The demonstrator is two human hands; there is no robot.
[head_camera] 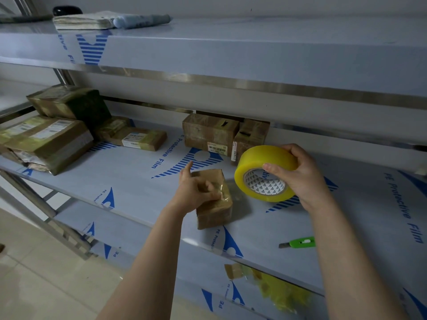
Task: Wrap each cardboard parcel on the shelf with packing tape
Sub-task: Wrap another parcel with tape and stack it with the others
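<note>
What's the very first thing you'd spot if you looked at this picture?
The bright yellow tape roll, gripped by the right hand above the middle shelf, jumps out first. Just left of it, the left hand holds a small parcel standing on that shelf. A green knife lies near the shelf's front edge, beside the right forearm.

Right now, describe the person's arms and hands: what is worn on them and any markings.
Both are bare. The left forearm and right forearm show no sleeve down to the frame's lower edge. The left hand and right hand wear no gloves, and no ring, watch, bracelet or marking shows on the sides in view.
</note>
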